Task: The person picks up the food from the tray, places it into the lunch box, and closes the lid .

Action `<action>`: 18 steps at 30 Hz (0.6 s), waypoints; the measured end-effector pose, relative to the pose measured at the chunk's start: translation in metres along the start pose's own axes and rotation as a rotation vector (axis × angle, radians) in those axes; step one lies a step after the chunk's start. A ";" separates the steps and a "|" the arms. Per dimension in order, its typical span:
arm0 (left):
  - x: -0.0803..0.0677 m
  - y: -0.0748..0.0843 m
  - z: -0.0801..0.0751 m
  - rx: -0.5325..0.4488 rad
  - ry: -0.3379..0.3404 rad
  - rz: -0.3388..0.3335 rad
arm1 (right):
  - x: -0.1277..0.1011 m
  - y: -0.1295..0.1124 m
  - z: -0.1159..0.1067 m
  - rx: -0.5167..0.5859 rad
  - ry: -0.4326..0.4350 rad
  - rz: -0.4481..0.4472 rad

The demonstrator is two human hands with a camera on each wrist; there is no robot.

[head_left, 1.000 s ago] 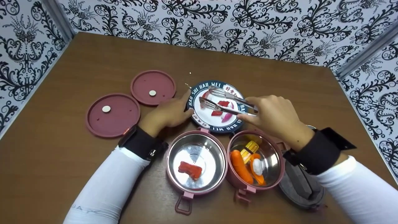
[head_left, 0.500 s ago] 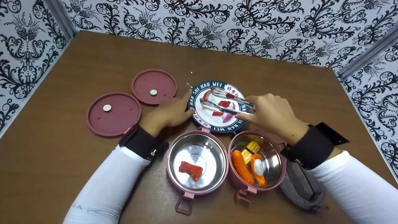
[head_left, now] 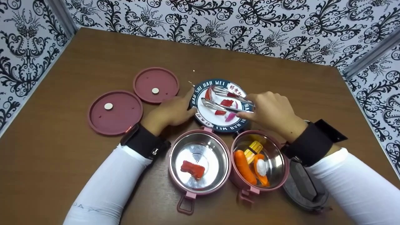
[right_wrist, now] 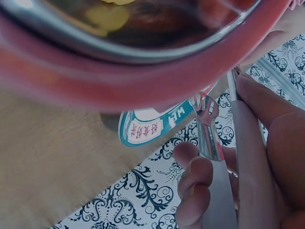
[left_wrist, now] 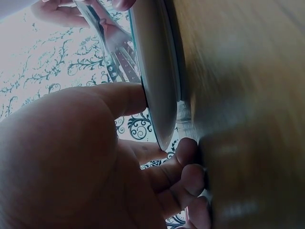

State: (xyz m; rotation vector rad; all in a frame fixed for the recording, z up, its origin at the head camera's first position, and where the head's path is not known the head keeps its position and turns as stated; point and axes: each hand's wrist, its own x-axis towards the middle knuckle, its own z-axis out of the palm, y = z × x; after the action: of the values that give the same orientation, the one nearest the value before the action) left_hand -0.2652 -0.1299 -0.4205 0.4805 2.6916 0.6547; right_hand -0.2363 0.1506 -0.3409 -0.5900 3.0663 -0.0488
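Observation:
My right hand (head_left: 271, 110) holds metal tongs (head_left: 229, 109) by their two arms, thumb on one side and fingers on the other. Over the white plate (head_left: 210, 120) with a dark blue lettered rim, the tongs' ends stand apart. A red-and-white piece (head_left: 208, 93) lies at those ends; whether they touch it I cannot tell. Red chunks (head_left: 227, 102) and a purple-pink piece (head_left: 230, 117) lie nearer the middle. At the plate's left rim, my left hand (head_left: 175, 111) grips the edge with thumb and fingers; in the left wrist view its other fingertips (left_wrist: 193, 179) rest near the tabletop.
Nearest me stand two pink steel-lined pots. The left pot (head_left: 172, 175) contains a red chunk (head_left: 193, 169); the right pot (head_left: 286, 176) contains a carrot (head_left: 244, 167), yellow corn-like pieces (head_left: 253, 151) and an orange-and-white piece (head_left: 261, 168). Two pink lids (head_left: 115, 122) lie left, a grey case (head_left: 307, 187) right.
The tongs' ends have shifted slightly over the plate, and my right forearm has swung a little to the left. My left hand stays at the rim. The whole view drifts slightly.

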 end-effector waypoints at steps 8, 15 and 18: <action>-0.001 0.002 -0.001 -0.010 0.001 0.006 | -0.001 0.000 -0.001 0.030 -0.001 -0.008; -0.001 0.002 -0.002 -0.004 0.001 0.005 | -0.003 0.000 -0.002 0.028 0.005 -0.034; -0.002 0.002 -0.002 -0.005 -0.002 0.004 | -0.004 0.002 -0.001 0.020 0.017 -0.047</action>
State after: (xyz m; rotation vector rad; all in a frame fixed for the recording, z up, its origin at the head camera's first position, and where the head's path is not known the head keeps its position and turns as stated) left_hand -0.2640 -0.1298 -0.4173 0.4849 2.6869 0.6616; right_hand -0.2332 0.1536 -0.3397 -0.6646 3.0643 -0.0857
